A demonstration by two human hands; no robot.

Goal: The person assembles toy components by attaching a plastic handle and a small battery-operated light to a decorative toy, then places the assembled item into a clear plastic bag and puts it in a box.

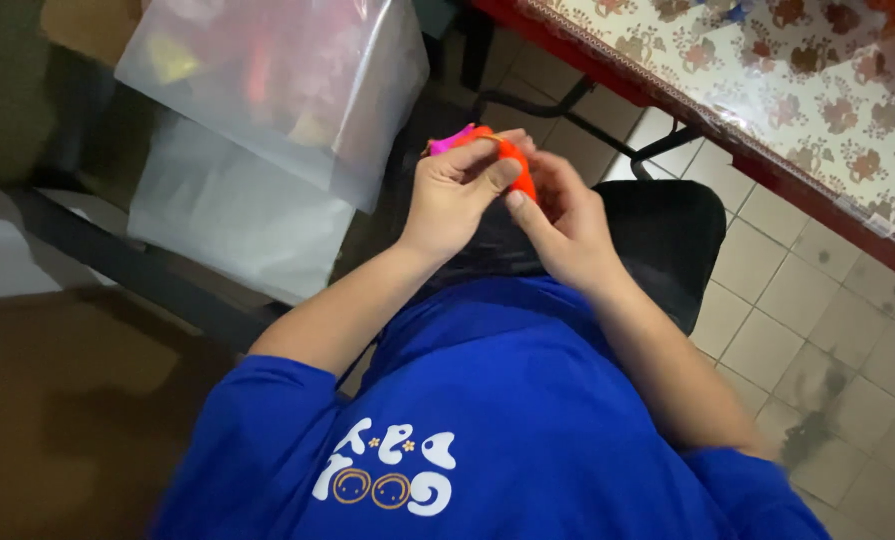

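Currently blue shirt [488, 400] fills bottom of frame. Mid-frame, above the lap, left hand [453, 195] and right hand [568, 225] both pinch a small orange piece [520, 165], pink bit [448, 140] at its left end. Work looks mid-way, piece not set down. Clear plastic bags [268, 90] upper left; flower-patterned desk [818, 110] upper right.

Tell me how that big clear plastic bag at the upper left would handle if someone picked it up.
The clear plastic bag looks thin and creased, so it would probably flop and sag instead of holding its shape. Its glossy film may be slippery to grip. The colourful items blurred inside could shift as it lifts; their weight cannot be judged.
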